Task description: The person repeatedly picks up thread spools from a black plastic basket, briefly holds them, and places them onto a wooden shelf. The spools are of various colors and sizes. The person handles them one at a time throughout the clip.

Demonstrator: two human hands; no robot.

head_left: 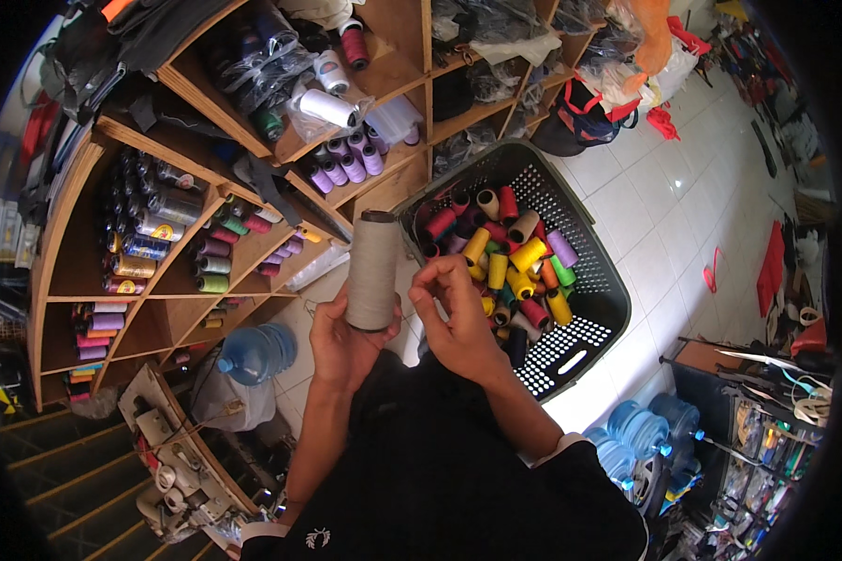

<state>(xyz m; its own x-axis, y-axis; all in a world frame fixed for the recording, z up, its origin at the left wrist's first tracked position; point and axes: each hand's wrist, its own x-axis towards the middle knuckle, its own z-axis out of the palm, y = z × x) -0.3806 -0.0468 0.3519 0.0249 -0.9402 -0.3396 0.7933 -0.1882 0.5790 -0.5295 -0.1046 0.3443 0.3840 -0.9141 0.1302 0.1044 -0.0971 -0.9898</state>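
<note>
A large spool of grey thread with dark ends stands nearly upright in my left hand, whose fingers wrap round its lower part. Just right of the spool, my right hand is raised with thumb and fingertips drawn together. Whatever those fingertips may hold is too fine to make out. Beyond my right hand, a dark perforated plastic basket on the floor holds many thread spools in yellow, red, purple, green, orange and other colours.
A wooden shelf unit fills the left and far side, with thread spools and plastic-wrapped goods in its compartments. Large blue water bottles stand at lower right; a single water bottle is at left. A sewing machine sits lower left.
</note>
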